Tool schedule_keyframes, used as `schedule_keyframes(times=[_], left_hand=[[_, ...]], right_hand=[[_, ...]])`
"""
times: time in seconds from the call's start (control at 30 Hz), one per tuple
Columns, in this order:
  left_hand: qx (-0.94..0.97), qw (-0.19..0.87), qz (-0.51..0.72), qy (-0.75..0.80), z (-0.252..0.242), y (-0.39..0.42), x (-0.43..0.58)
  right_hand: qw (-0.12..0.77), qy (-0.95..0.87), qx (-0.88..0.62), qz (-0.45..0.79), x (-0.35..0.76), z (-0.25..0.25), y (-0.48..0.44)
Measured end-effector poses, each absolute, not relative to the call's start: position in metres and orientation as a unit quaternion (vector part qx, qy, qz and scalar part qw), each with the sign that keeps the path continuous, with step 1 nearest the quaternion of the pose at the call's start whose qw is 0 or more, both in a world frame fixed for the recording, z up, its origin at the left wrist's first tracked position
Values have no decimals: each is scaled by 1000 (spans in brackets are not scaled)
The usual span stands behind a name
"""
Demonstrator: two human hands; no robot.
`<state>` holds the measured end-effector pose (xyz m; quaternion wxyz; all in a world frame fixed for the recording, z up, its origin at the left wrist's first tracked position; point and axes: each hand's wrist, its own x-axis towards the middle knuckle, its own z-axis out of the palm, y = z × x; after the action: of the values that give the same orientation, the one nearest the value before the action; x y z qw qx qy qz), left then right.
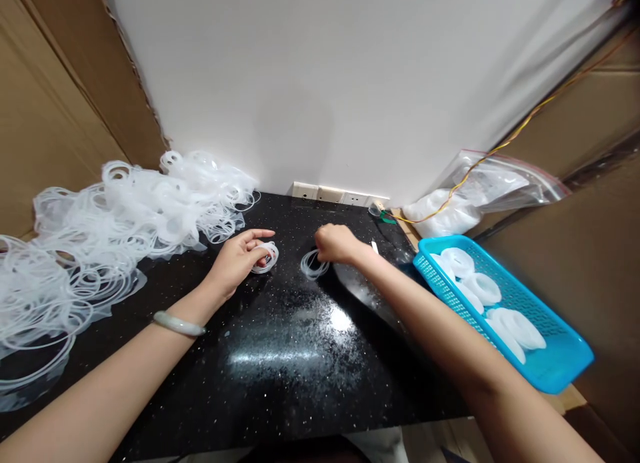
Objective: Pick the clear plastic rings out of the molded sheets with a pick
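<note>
My left hand (244, 255) pinches a small bundle of translucent white rings (271, 257) between thumb and fingers, just above the black counter, with its index finger stretched out. Opposite it, my right hand (336, 243) is closed in a fist on a second bundle of thin translucent rings (311, 268), which hangs at its left side close to the counter. The fingertips of this hand are hidden behind the fist. A gap of dark counter lies between the two bundles.
A large heap of translucent rings and sheet scraps (150, 209) covers the counter's left side. At right stands a blue basket (560, 356) with several white ring stacks (483, 288). Behind it lie plastic bags (445, 209) and a yellow cable (520, 129). Sockets (330, 194) line the wall. White powder (320, 343) dusts the black counter (210, 396).
</note>
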<state>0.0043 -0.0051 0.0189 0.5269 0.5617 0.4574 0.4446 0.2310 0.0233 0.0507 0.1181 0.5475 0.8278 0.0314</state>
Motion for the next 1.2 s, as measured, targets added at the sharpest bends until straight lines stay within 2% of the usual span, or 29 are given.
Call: schedule_keyframes(times=[0.1, 0.27, 0.37, 0.43, 0.57, 0.73, 0.83, 0.93, 1.07, 1.2], left_hand=[[486, 636, 421, 427, 25, -5, 4], [428, 714, 374, 409, 34, -8, 2], [410, 727, 380, 398, 35, -9, 1], [406, 733, 381, 392, 35, -11, 2], [412, 734, 381, 382, 32, -13, 5], [429, 714, 390, 391, 31, -11, 2], [446, 711, 375, 393, 33, -10, -1], [470, 704, 345, 406, 33, -10, -1], [496, 691, 323, 415, 28, -10, 1], [528, 673, 317, 409, 24, -9, 3]], right_hand=[[90, 773, 627, 38, 259, 53, 51], [1, 767, 641, 26, 272, 61, 53], [-126, 814, 567, -15, 250, 62, 19], [-197, 852, 478, -86, 229, 57, -8], [-262, 842, 461, -102, 193, 33, -35], [-339, 768, 498, -218, 188, 22, -32], [-326, 725, 514, -321, 206, 32, -36], [-252, 698, 558, -371, 229, 38, -42], [-152, 724, 632, -233, 247, 35, -46], [-130, 777, 611, -82, 247, 34, -54]])
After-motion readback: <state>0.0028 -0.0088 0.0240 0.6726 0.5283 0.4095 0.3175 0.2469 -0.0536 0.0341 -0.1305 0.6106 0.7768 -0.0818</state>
